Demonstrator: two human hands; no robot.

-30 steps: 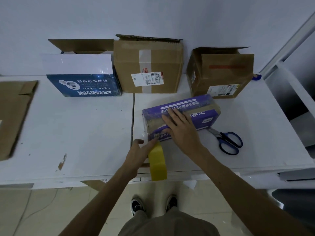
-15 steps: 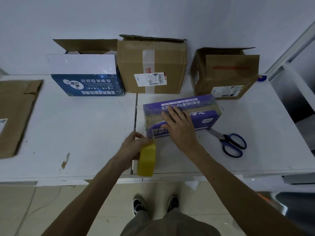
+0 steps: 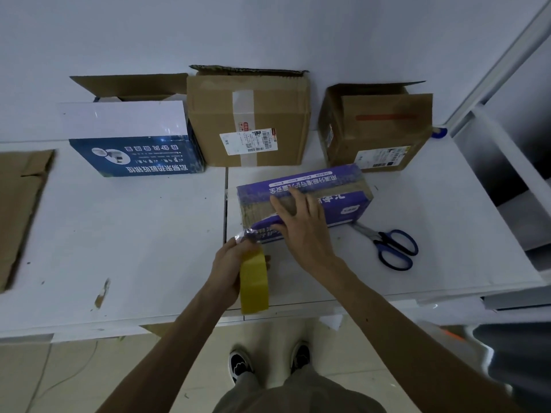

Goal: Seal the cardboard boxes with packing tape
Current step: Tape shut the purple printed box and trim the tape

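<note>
White scuffed tabletop (image 3: 134, 234) under a purple box (image 3: 354, 201), pale wall (image 3: 268, 28) behind

1. The scene is dimly, evenly lit; a blue-grey cast is seen.
2. Faint, soft shadows are cast on the table (image 3: 134, 234) under the right hand (image 3: 301, 226).
3. Glints are shown on the tape strip (image 3: 244, 234) above the left hand (image 3: 234, 265).
4. Straight edges far from both hands are bowed by lens distortion.
5. The area far right of the right hand is rendered darkest.
</note>
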